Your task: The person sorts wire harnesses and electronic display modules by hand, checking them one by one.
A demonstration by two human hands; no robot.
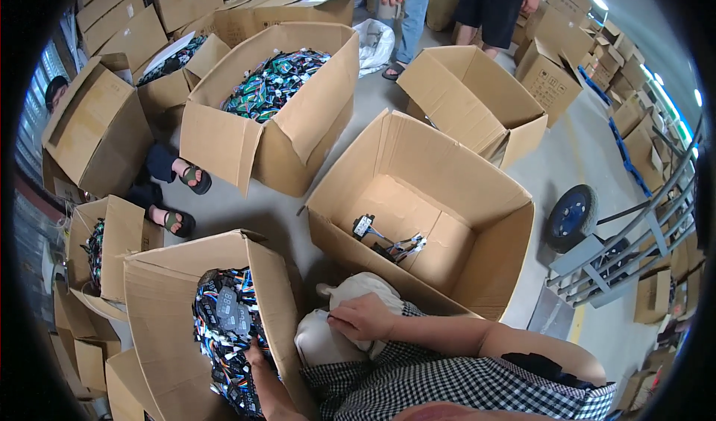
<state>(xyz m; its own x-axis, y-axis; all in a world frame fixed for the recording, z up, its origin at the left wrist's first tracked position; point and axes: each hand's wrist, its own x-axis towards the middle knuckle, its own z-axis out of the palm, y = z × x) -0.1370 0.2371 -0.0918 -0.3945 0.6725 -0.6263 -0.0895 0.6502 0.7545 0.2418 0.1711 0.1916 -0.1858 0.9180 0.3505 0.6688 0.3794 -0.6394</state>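
Observation:
My left hand (pixel 257 354) reaches into an open cardboard box (pixel 168 302) at the lower left. Its fingers are partly hidden among a heap of black electronic modules with coloured wires (pixel 224 361). A dark flat display panel (pixel 233 310) lies on top of this heap, just beyond the hand. My right hand (pixel 363 318) rests on my light-trousered knee (pixel 328 340), fingers curled in, with nothing visible in it. Ahead of my knees stands a larger box (pixel 425 149), with a few wired modules (pixel 406 248) on its bottom.
A tall box of green circuit boards (pixel 276 85) stands at the far left of centre. Another open box (pixel 477 96) is at the far right. A hand cart (pixel 619 249) stands on the right. Other people's feet (pixel 195 178) and legs (pixel 418 18) are nearby.

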